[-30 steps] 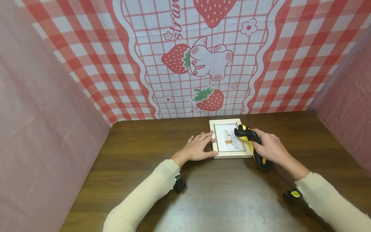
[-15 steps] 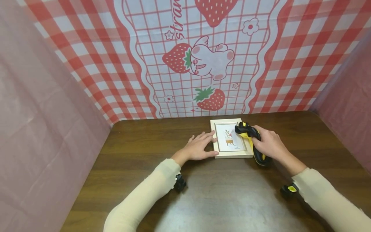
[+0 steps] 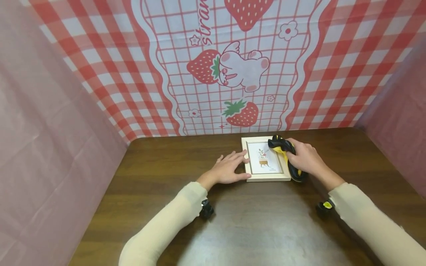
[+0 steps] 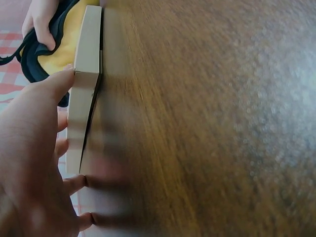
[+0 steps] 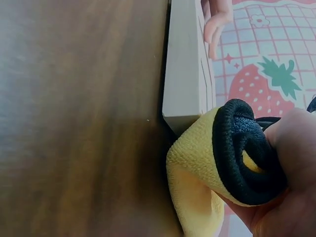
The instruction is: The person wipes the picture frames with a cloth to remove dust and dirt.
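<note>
A cream picture frame (image 3: pixel 267 177) with a small plant print lies flat toward the back of the table. My left hand (image 3: pixel 226 169) rests with spread fingers on its left edge, the thumb at the near left corner. Bunched in my right hand (image 3: pixel 307 157) is a yellow and black cloth (image 3: pixel 291 162), which lies over the frame's right side. The right wrist view shows the cloth's yellow terry face (image 5: pixel 197 153) and dark rolled edge against the frame's corner (image 5: pixel 182 98). In the left wrist view the frame's side (image 4: pixel 86 64) stands beside my thumb.
The brown wooden table (image 3: pixel 259 225) extends toward me and to both sides. Behind it hangs a red and white checked strawberry cloth (image 3: pixel 243 70). Pink curtains (image 3: pixel 50 129) border the left and right sides. A small black camera (image 3: pixel 206 210) is strapped on each wrist.
My right hand has moved the cloth up along the frame's right side, away from me and slightly left. My left hand stays at the frame's left edge.
</note>
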### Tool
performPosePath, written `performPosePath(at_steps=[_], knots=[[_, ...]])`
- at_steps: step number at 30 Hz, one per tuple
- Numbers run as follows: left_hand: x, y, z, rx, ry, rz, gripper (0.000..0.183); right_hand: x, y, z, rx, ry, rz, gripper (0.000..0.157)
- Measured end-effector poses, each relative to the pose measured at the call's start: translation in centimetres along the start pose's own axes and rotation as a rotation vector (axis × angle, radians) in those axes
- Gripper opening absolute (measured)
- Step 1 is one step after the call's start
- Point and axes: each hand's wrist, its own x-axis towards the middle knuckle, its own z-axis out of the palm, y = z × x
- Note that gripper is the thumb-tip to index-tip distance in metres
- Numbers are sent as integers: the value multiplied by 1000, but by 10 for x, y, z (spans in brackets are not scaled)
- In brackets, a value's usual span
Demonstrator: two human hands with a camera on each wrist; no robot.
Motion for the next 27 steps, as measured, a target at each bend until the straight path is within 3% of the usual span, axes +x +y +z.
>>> performPosePath(at_steps=[14, 19, 27], knots=[[5, -5, 4, -8, 3, 5, 68, 28, 2, -1, 2, -40, 57, 49], [9, -12, 8, -1, 12, 13, 68, 34, 5, 0, 28, -68, 74, 51], [6, -7, 5, -14, 4, 9, 68, 38, 10, 0, 34, -51, 68, 52]])
